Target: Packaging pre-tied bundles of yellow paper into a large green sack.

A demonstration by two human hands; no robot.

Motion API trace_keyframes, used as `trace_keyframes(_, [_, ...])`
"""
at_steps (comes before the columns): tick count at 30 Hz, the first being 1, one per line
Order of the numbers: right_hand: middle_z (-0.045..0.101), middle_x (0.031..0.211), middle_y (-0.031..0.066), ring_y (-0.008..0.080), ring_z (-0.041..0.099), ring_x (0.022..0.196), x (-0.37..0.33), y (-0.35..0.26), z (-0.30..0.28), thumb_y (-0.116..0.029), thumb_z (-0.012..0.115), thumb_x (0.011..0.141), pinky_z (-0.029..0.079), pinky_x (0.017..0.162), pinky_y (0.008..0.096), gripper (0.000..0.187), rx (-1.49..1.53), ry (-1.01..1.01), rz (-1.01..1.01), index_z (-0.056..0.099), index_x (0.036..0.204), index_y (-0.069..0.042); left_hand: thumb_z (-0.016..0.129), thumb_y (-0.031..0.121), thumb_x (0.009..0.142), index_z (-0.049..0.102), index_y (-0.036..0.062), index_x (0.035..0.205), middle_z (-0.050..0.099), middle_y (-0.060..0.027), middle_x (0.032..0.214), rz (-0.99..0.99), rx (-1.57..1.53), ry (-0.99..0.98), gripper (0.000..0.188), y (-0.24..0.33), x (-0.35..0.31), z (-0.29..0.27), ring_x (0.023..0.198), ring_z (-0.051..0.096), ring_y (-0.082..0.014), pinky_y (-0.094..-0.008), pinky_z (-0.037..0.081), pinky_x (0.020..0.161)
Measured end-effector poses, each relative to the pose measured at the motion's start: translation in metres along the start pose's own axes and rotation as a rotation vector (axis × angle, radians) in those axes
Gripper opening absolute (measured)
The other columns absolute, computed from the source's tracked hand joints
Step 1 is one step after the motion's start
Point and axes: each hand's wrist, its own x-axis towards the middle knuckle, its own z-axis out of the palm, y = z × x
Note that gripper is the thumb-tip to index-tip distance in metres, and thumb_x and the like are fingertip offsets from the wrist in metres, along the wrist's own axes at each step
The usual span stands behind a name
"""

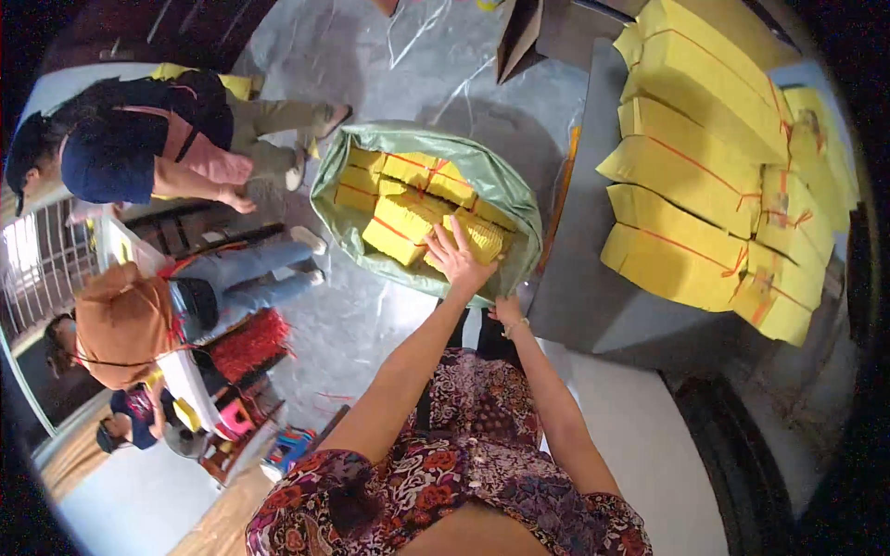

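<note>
Two hands at work over a green sack (338, 199) standing open on the floor. Left hand (461, 255) lies flat, fingers spread, on the top yellow paper bundle (473, 236) inside the sack, near its front edge; palm down, nothing clasped, so that grip is open. Right hand (506, 310) sits at the sack's near rim (519, 278), seems to pinch or steady the fabric, but fingers are too small to see, so I cannot tell whether it's closed. More tied bundles (408, 204) fill the sack, red string around them. Stacked bundles (695, 176) wait on the grey bench (575, 278) to the right, well apart from the sack.

Step in hand, as I judge: pressing or seating a bundle into the packed sack. Next move likely calls for lifting the left palm clear and reaching right to the bench stack, keeping the rim held open.

Three other people (130, 148) crouch at left, busy with their own work.
</note>
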Motion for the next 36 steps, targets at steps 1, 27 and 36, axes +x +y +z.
trace_keyframes(1, [0.057,0.088,0.0122,0.0188,0.061,0.064,0.001,-0.004,-0.004,-0.016,0.048,0.085,0.054,0.049,0.0313,0.032,0.05,0.007,0.062,0.041,0.112,0.0,0.082,0.034,0.044,0.0,0.0133,0.141,0.004,-0.0252,0.142,-0.016,-0.021,-0.01,0.129,-0.002,-0.002,0.002,0.129,0.004,-0.0472,-0.0566,0.012,0.102])
trace_keyframes(27, [0.051,0.12,0.0192,0.0365,0.048,0.11,0.038,-0.072,-0.063,-0.027,0.049,0.088,0.038,0.09,0.0398,0.044,-0.337,0.299,-0.235,0.046,0.122,0.0,0.079,0.028,0.045,0.015,0.0163,0.139,0.025,-0.0238,0.13,-0.003,-0.204,0.05,0.114,0.007,-0.007,0.003,0.114,0.029,-0.0426,-0.0526,0.027,0.092])
trace_keyframes(36, [0.051,0.12,0.0219,0.0354,0.048,0.11,0.04,-0.07,-0.057,-0.027,0.051,0.087,0.038,0.09,0.0383,0.048,-0.342,0.356,-0.274,0.044,0.122,0.005,0.08,0.031,0.046,0.011,0.0156,0.141,0.012,-0.0274,0.139,-0.015,-0.14,-0.031,0.118,0.007,-0.012,0.008,0.116,0.029,-0.0435,-0.0488,0.028,0.093])
